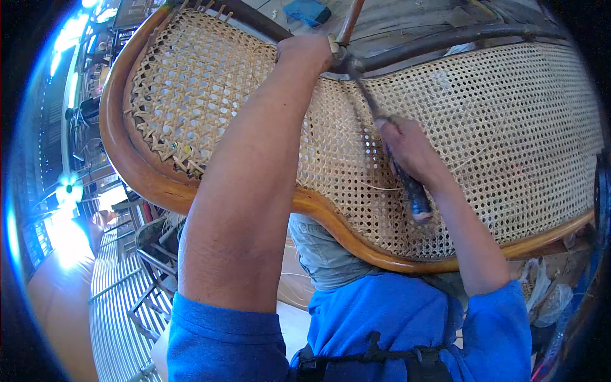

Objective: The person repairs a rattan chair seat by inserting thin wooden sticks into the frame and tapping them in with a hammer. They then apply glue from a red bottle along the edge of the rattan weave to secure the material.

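Note:
A long curved chair frame of varnished brown wood (130, 169) with a woven cane panel (484, 108) lies across in front of me. My right hand (410, 149) is closed round the dark grip of a hammer (414, 194). Its thin shaft slants up and left over the cane, and its blurred head is at the far rail, beside my left hand. My left hand (307, 52) is closed at that rail, where a wooden bar meets it. The fingertips are mostly turned away, so what they grip is hidden. Loose cane ends stick out at the panel's left edge.
A blue object (307, 11) lies beyond the far rail. Clear plastic bags (548, 299) are at the lower right. Chair frames and a slatted metal surface (118, 299) stand at the left, near strong glare. The front wooden edge rests close to my lap.

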{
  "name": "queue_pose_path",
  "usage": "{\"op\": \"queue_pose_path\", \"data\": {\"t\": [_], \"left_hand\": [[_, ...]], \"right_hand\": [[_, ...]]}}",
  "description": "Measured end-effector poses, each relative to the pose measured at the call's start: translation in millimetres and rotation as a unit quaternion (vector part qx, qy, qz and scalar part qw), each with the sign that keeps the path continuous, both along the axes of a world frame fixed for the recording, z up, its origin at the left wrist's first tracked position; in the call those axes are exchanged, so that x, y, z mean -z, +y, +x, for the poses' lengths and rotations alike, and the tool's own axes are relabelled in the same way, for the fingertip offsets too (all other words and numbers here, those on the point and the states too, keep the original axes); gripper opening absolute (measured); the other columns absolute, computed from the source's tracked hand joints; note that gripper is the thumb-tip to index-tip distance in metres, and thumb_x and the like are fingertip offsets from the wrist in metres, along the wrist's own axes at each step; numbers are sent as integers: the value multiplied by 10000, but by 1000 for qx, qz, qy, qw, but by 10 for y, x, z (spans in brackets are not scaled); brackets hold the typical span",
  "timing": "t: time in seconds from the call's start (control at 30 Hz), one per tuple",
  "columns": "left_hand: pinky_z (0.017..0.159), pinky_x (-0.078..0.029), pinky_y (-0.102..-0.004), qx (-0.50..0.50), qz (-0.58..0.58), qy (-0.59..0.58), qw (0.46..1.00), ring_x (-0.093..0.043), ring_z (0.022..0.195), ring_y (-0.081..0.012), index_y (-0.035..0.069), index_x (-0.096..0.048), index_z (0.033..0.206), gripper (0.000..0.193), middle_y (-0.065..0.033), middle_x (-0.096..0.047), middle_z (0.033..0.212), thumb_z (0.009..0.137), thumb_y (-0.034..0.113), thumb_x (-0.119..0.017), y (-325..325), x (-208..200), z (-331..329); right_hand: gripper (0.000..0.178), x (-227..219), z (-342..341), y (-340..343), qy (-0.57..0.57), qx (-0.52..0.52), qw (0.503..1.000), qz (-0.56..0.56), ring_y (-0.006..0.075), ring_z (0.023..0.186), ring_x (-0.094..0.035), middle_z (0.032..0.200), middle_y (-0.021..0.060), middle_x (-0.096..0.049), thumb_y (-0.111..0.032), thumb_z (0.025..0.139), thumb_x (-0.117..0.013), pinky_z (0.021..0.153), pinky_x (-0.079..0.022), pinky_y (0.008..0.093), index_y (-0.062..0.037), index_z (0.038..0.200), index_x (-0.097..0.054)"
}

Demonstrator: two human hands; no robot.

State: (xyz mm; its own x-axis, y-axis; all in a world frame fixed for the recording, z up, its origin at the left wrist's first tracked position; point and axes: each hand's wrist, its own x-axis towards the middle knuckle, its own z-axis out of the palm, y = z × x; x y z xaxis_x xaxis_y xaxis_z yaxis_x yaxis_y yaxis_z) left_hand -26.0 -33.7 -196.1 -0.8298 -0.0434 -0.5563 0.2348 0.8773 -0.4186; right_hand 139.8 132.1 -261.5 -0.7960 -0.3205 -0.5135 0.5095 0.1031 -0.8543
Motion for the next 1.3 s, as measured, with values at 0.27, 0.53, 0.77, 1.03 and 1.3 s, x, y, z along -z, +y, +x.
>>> {"op": "queue_pose_path", "data": {"t": [0.27,0.53,0.77,1.03,1.3], "left_hand": [[860,-511,-445,10,-9,5,1000,-630,1069,-297,89,-670,1127,322,-128,-645,1166,834,154,-553,10,34,-2],[873,-506,-456,-3,-1,8,1000,-624,1073,-310,78,-672,1114,323,-133,-643,1164,818,151,-563,18,-15,11],[896,-500,-416,-6,1,-33,999,-619,1077,-298,62,-666,1108,340,-117,-641,1168,795,163,-579,-20,7,-82],[619,-475,-384,-105,272,75,954,-579,713,-235,45,-658,926,227,-97,-594,803,811,232,-601,309,-276,-340],[300,-195,-143,-549,751,-279,240,-253,339,4,152,-511,734,324,119,-326,486,930,404,-565,1205,-399,641]], "right_hand": [[419,-30,17,6,-29,50,996,-70,170,475,-539,634,90,-536,-372,955,-479,458,-451,336,30,853,-540],[391,9,-28,6,-11,24,998,-63,154,466,-524,604,52,-510,-349,956,-482,441,-432,312,12,813,-530],[372,9,-58,229,-53,64,988,-129,152,520,-515,615,44,-515,-342,951,-495,489,-420,324,1,821,-559],[259,-306,309,773,-6,200,978,-56,107,468,-509,630,17,-509,-274,893,-604,428,-413,253,-24,886,-534],[160,-703,1642,2037,39,427,903,-31,95,442,-493,655,18,-507,-167,899,-584,402,-406,232,-46,967,-503]]}}
